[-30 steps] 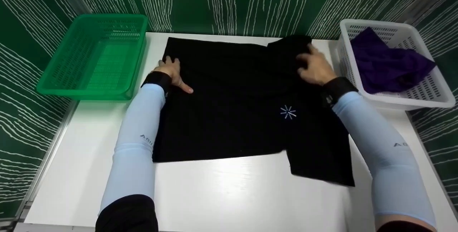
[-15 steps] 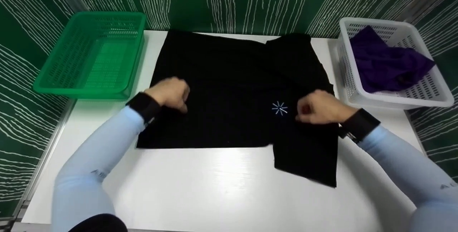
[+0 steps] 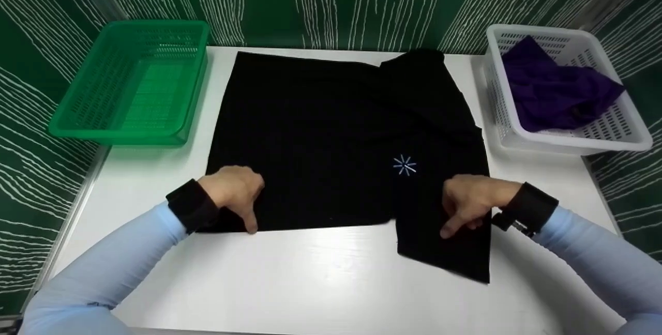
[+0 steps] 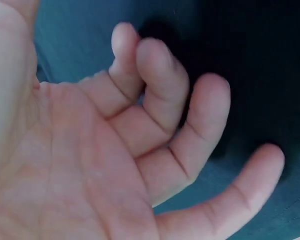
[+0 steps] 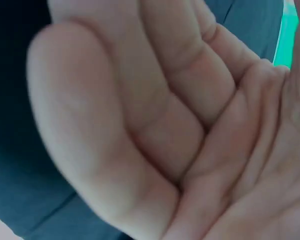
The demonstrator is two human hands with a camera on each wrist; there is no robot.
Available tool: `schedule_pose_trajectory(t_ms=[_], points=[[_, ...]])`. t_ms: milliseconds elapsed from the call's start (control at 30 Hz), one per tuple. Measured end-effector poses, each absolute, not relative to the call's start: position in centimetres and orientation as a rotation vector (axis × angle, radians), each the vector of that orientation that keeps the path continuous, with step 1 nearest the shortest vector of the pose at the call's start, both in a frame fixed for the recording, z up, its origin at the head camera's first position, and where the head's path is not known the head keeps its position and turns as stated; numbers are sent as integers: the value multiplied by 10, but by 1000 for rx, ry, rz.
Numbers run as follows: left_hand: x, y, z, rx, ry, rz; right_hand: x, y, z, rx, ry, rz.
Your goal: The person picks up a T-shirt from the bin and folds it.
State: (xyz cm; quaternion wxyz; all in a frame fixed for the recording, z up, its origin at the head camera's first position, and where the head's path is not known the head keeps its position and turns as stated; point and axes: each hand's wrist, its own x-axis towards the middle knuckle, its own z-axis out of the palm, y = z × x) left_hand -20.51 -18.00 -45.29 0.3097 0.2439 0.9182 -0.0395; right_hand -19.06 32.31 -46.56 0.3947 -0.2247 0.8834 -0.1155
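A black T-shirt [image 3: 320, 138] lies spread sideways on the white table, a pale starburst print [image 3: 404, 165] on its right part and one sleeve jutting toward the near side. My left hand [image 3: 235, 190] is over the shirt's near left corner, thumb pointing at the near edge. In the left wrist view its fingers [image 4: 205, 115] are loosely bent above the dark cloth, nothing between them. Over the near right sleeve is my right hand [image 3: 470, 200], thumb stretched out. The right wrist view shows its fingers [image 5: 80, 100] gently curved, with no cloth in the palm.
A green plastic basket [image 3: 119, 132] stands at the back left. At the back right, a white basket [image 3: 584, 142] holds a crumpled purple cloth [image 3: 558, 89]. Bare white tabletop [image 3: 310, 283] shows in front of the shirt. Green patterned panels surround the table.
Both hands have moved from the shirt's far part toward its near edge. The shirt's near left corner now reaches farther left, and its right side has shifted slightly left.
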Motion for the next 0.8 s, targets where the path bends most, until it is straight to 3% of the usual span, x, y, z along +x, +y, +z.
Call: schedule_pose_trajectory(t_ms=[200, 533, 800], points=[[-184, -181, -459, 736, 2520, -147, -168, 302, -469, -825, 2406, -106], [-180, -186, -476, 954, 2784, -64, -165, 297, -472, -935, 2362, -109], [-182, -196, -450, 848, 2739, -7, -168, 306, -425, -1056, 2227, -424]])
